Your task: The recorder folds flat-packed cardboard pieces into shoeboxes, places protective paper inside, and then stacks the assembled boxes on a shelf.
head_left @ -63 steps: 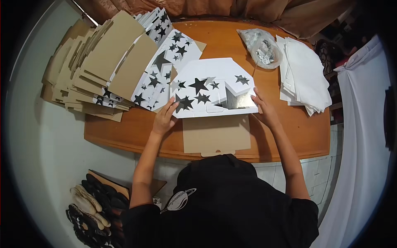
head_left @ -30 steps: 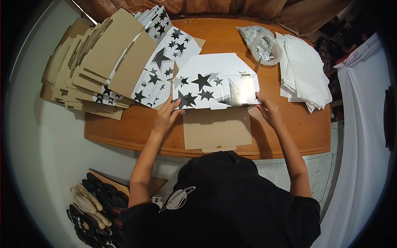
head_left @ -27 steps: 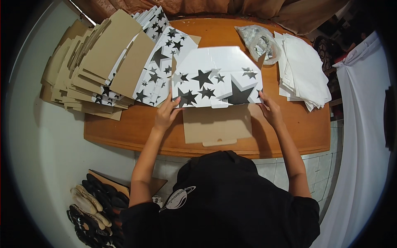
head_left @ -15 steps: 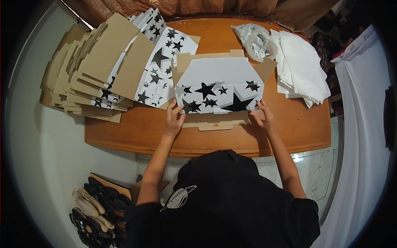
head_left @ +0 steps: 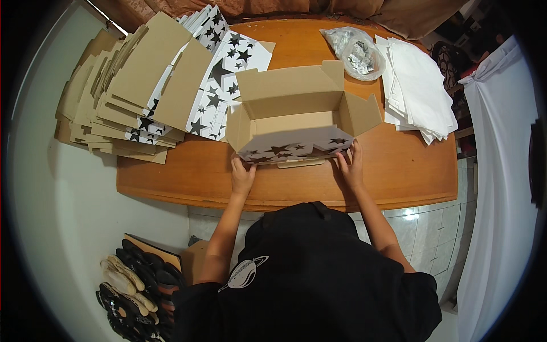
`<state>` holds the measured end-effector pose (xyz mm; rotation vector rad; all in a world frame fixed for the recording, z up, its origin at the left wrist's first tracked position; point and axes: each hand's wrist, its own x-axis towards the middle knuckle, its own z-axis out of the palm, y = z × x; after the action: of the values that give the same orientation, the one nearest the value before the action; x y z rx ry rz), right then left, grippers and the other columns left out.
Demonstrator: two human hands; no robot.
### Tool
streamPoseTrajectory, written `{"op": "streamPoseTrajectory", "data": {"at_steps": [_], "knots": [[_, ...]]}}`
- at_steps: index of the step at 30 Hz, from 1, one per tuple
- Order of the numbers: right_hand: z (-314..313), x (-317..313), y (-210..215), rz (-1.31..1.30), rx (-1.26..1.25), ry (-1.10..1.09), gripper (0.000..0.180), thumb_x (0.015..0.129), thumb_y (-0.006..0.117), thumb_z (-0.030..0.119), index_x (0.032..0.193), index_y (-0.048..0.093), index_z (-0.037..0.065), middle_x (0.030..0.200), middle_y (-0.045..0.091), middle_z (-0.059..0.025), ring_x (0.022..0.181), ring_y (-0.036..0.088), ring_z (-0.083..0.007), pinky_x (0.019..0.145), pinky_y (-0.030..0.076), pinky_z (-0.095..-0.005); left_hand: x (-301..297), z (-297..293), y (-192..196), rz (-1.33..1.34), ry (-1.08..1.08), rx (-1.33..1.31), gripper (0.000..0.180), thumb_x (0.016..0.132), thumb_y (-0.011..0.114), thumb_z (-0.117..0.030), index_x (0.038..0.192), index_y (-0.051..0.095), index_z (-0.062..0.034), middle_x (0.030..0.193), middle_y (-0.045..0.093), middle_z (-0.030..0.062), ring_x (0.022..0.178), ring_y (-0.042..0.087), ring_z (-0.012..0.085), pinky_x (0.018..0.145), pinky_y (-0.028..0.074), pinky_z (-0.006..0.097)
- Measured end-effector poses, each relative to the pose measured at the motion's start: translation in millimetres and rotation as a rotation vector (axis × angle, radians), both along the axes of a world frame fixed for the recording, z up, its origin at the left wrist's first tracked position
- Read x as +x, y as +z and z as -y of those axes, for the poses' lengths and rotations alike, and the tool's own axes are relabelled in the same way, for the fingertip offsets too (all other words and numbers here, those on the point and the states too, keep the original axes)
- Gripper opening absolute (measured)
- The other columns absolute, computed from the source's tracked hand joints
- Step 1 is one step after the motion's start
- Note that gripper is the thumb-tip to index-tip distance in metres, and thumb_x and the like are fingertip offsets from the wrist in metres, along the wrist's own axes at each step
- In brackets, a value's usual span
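In front of me on the table stands a cardboard box point(head_left: 296, 100), brown inside, with its top open and its flaps spread outward. Its near panel point(head_left: 296, 138), white with black stars, leans toward me. My left hand point(head_left: 243, 175) grips that panel's near left corner, the fingers partly hidden behind it. At the near right corner, my right hand point(head_left: 351, 168) holds the same panel between thumb and fingers. A small brown tab point(head_left: 301, 163) sticks out below the panel between my hands.
Flat brown cardboard pieces point(head_left: 137, 74) are stacked at the left, beside star-printed sheets point(head_left: 219, 85). Toward the back right lie a clear plastic bag point(head_left: 362, 57) with small items and a pile of white sheets point(head_left: 419, 85). Shoes point(head_left: 134, 285) sit on the floor at lower left.
The star-printed panel has tipped up toward me, so the box's brown inside now shows. Both hands have moved slightly nearer to me with it.
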<state>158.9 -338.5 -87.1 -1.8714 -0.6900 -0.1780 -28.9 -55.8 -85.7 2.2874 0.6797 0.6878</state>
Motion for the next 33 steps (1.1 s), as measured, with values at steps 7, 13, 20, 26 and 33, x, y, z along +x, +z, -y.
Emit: {"op": "streamPoseTrajectory", "data": {"at_steps": [7, 13, 20, 26, 33], "knots": [[10.9, -1.9, -7.0, -0.016, -0.106, -0.048, 0.053, 0.08, 0.065, 0.006, 0.122, 0.034, -0.007, 0.112, 0.048, -0.0232, 0.104, 0.05, -0.0345, 0.087, 0.041, -0.0353, 1.0, 15.6, 0.0, 0.082, -0.057, 0.065, 0.071, 0.071, 0.077, -0.024, 0.119, 0.034, 0.0046, 0.116, 0.046, 0.0259, 0.096, 0.055, 0.0397, 0.076, 0.048, 0.04], [7.4, -9.7, 22.7, -0.188, -0.077, -0.035, 0.064, 0.077, 0.071, 0.024, 0.119, 0.036, -0.009, 0.107, 0.048, -0.0248, 0.096, 0.05, -0.0368, 0.083, 0.041, -0.0392, 4.3, 27.7, 33.5, 0.055, -0.038, -0.351, 0.081, 0.064, 0.081, -0.035, 0.118, 0.036, 0.0046, 0.11, 0.053, 0.0282, 0.113, 0.047, 0.0395, 0.089, 0.043, 0.042], [12.5, -13.0, 36.7, -0.112, -0.161, -0.079, 0.074, 0.081, 0.059, 0.048, 0.122, 0.035, -0.009, 0.106, 0.052, -0.0255, 0.102, 0.049, -0.0401, 0.097, 0.032, -0.0489, -19.3, 21.7, 28.8, -0.251, -0.017, 0.072, 0.085, 0.076, 0.056, -0.061, 0.129, 0.036, 0.0028, 0.125, 0.046, 0.0264, 0.132, 0.022, 0.0416, 0.098, -0.007, 0.066], [29.3, 9.6, 71.3, -0.526, -0.551, 0.1, 0.08, 0.085, 0.035, 0.064, 0.136, 0.028, 0.002, 0.135, 0.041, -0.0207, 0.129, 0.032, -0.037, 0.1, -0.016, -0.0605, -3.6, 12.0, 91.8, -0.424, -0.018, -0.155, 0.065, 0.086, 0.036, -0.062, 0.133, 0.042, -0.0175, 0.139, 0.04, 0.0043, 0.136, 0.015, 0.039, 0.09, -0.017, 0.071], [34.1, 17.8, 81.6, -0.665, -0.481, 0.202, 0.08, 0.082, 0.047, 0.061, 0.137, 0.028, 0.006, 0.133, 0.044, -0.0184, 0.13, 0.031, -0.0344, 0.099, -0.017, -0.0612, -1.4, 3.1, 112.9, -0.467, -0.117, -0.204, 0.07, 0.079, 0.05, -0.063, 0.132, 0.043, -0.0173, 0.141, 0.037, 0.0066, 0.135, 0.009, 0.0423, 0.091, -0.014, 0.072]]}}
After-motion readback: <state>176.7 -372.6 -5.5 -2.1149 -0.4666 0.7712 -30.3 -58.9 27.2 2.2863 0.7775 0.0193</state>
